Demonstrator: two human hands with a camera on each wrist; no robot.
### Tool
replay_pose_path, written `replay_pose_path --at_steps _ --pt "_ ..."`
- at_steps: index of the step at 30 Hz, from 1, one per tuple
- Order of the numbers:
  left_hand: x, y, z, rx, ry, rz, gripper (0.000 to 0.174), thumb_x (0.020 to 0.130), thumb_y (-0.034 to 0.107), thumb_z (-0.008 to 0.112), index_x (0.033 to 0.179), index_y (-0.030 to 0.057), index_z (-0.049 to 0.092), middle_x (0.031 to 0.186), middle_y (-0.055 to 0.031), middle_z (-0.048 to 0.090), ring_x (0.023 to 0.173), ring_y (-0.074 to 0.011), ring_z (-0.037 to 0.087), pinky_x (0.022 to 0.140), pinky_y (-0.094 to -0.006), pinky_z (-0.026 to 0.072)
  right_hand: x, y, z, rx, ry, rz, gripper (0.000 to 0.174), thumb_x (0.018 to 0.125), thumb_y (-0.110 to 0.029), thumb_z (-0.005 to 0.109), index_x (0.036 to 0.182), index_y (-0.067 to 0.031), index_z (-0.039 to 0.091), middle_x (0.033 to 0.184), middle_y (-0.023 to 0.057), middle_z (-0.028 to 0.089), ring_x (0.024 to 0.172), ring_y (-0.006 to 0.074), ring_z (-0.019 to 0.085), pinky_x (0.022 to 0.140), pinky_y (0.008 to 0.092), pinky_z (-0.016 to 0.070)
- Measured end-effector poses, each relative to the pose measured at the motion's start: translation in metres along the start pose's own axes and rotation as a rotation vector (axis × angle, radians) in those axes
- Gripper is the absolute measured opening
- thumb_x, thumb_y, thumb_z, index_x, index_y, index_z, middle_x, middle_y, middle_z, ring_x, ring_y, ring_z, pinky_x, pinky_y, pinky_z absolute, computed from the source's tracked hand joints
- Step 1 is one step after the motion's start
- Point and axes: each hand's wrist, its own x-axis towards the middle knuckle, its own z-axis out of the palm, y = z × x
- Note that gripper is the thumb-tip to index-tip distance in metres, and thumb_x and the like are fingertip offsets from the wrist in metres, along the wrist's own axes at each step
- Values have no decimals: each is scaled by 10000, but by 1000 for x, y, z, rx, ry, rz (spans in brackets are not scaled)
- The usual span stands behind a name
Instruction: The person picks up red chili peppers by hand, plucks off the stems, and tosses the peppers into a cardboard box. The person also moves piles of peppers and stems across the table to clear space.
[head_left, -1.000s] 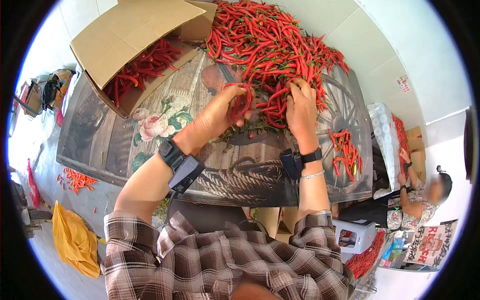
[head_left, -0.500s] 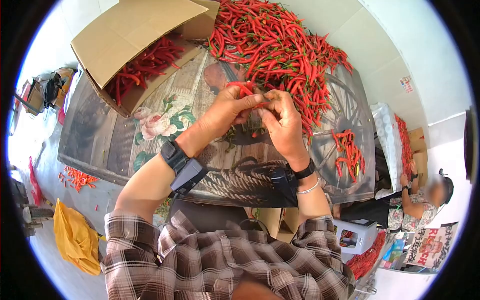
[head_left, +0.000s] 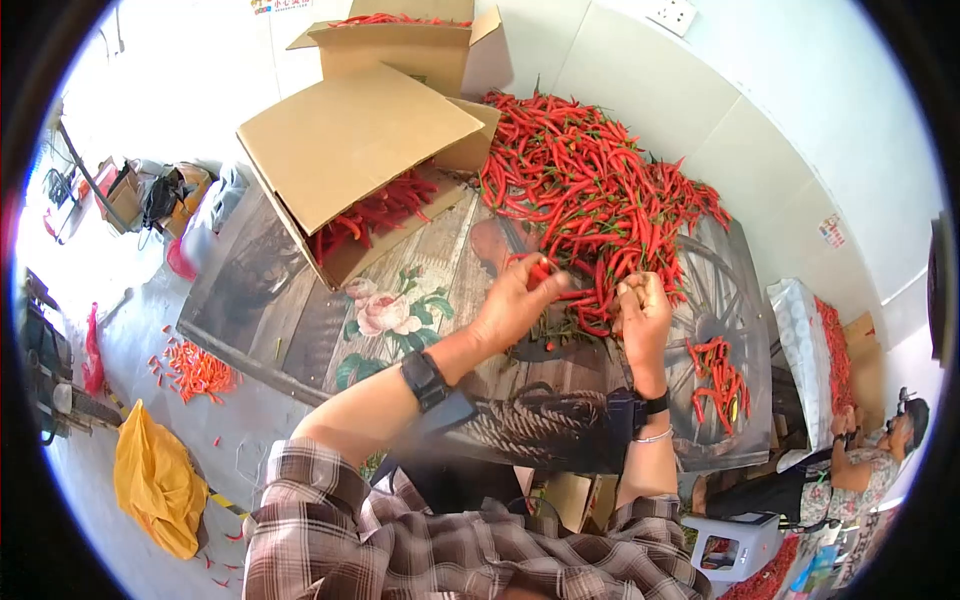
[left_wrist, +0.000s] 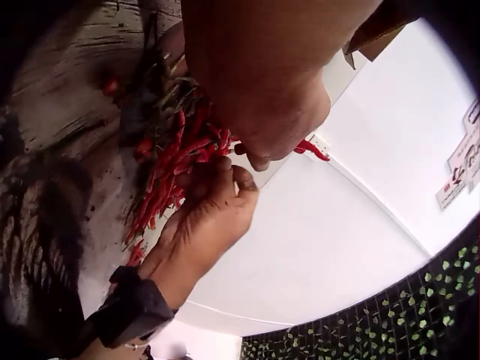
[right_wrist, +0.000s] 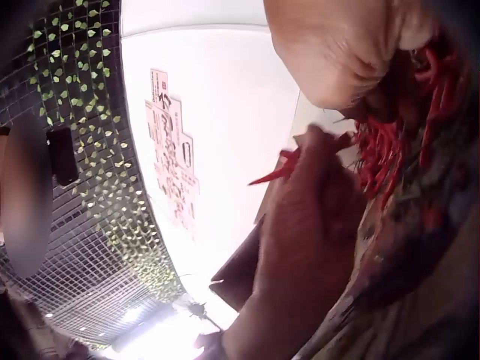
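Observation:
In the head view my left hand [head_left: 515, 305] grips red chilies [head_left: 540, 271] in curled fingers, over the near left edge of a large chili pile [head_left: 600, 190]. A chili [right_wrist: 279, 169] sticks out past the left thumb in the right wrist view. To the right, my right hand [head_left: 645, 315] has its fingers curled in towards the thumb; whether a small piece lies between them is hidden. The left wrist view shows the right hand [left_wrist: 214, 217] close to the left hand [left_wrist: 262, 105]. Loose green stems [left_wrist: 161, 94] lie beneath.
An open cardboard box [head_left: 350, 140] with red chilies stands on the table at left, another box [head_left: 395, 52] behind it. A small chili group [head_left: 718, 385] lies at right. Orange-red pieces [head_left: 195, 370] and a yellow bag [head_left: 155, 480] are on the floor. Another person [head_left: 860, 470] sits at far right.
The head view has tilted up, so the table appears lower. My hands met in front of the pile half a second ago; the right has since moved away to the right.

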Motion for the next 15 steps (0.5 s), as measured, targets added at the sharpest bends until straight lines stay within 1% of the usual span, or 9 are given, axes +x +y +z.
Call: replay_pose_path --at_steps 1,2,4,6,8,9,10,12,15 --pt "0 0 1 -202 -33 -28 232 919 315 581 975 94 537 721 -22 579 505 -57 465 415 -200 339 -2 0 0 1 -1 5 68 886 -59 559 881 -13 509 616 1 519 554 73 503 525 255 413" --pt "1 1 -2 -196 -38 -34 232 919 315 581 975 94 537 721 -22 579 505 -57 465 415 -200 339 -4 1 0 -69 -78 -54 83 898 -83 555 878 -5 532 622 11 521 556 76 489 526 257 406" --pt "2 8 -11 -505 -22 -363 224 939 306 538 895 87 527 704 -31 578 508 -110 521 433 -222 397 -5 1 1 -120 -141 -112 114 909 -106 551 875 3 555 628 21 523 559 78 476 527 258 398" --pt "7 11 -7 -545 46 -382 202 954 288 502 920 90 517 655 -33 564 477 -127 541 364 -237 386 -8 -3 2 -294 -115 -280 168 918 -137 549 875 21 586 634 47 502 567 93 441 532 266 382" --pt "12 29 -8 -556 144 -245 201 960 275 489 910 83 518 616 -16 537 475 -118 517 385 -230 380 -8 -7 2 -254 -68 -304 169 914 -129 546 879 32 582 629 64 458 575 108 412 534 275 371" --pt "14 43 -10 -473 122 -75 203 960 266 490 894 76 511 617 -2 507 468 -88 465 413 -219 366 -7 -4 -2 -251 -65 -262 168 913 -126 543 875 32 582 628 66 456 574 108 415 534 276 372" --pt "21 57 -15 -455 121 -68 203 960 266 490 894 76 511 617 -2 507 468 -88 465 413 -219 366 -7 -1 -5 -246 -65 -221 167 912 -123 540 872 33 582 627 67 453 573 107 417 533 277 372" --pt "43 90 -31 -137 237 241 169 944 251 524 876 100 489 624 13 490 464 -62 433 379 -215 312 -7 4 -7 -222 -51 -227 153 908 -110 538 861 29 581 623 62 445 565 111 411 528 279 367" --pt "88 160 -50 81 438 613 187 933 228 531 833 78 479 623 18 470 501 -58 428 434 -226 337 -8 5 -11 -212 -113 -173 121 887 -83 560 844 30 566 628 97 450 555 143 419 529 285 373"
